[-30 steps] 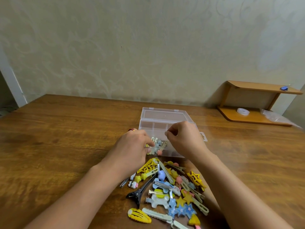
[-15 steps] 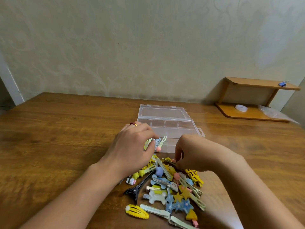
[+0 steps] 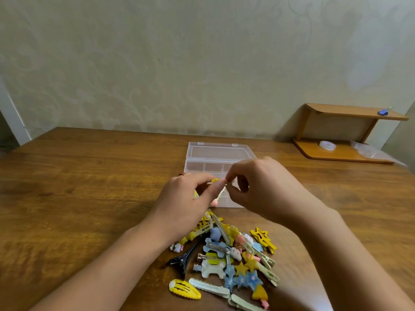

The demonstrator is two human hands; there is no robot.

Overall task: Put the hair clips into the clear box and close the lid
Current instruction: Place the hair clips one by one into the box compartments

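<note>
Pale wallpaper with a faint scroll pattern behind a brown wooden bench [image 3: 89,187]. At the far right, a small wooden shelf unit [image 3: 345,133] stands against the wall; a roll of clear tape [image 3: 327,145] lies on its lower board, crumpled clear plastic [image 3: 368,151] just beside it, and a small blue object [image 3: 382,112] on the top board.

The clear box [image 3: 208,162] sits mid-bench, lid [image 3: 217,150] swung open flat toward the wall, dividers visible inside the base. Compartments in view look bare; the near part is hidden by the hands.

Both hands meet over the near edge of the box. Left hand [image 3: 190,200]: fingers pinched on a slim hair clip [image 3: 221,194] with a yellow piece at its upper end and a pink one at its lower end; the clip hangs tilted over the box's front part. A second yellowish item shows under the left palm, too blurred to identify. Right hand [image 3: 260,187]: thumb and forefinger closed on the upper end of the same clip, other fingers curled.

Pile of hair clips [image 3: 233,252] on the bench just in front of the box, between the forearms. Identifiable: black alligator clip [image 3: 182,259] at the left edge, yellow snap clip [image 3: 184,289] nearest the camera, yellow star clips [image 3: 263,240] at right, blue star clips [image 3: 244,279], a white dog-shaped clip [image 3: 212,268].
</note>
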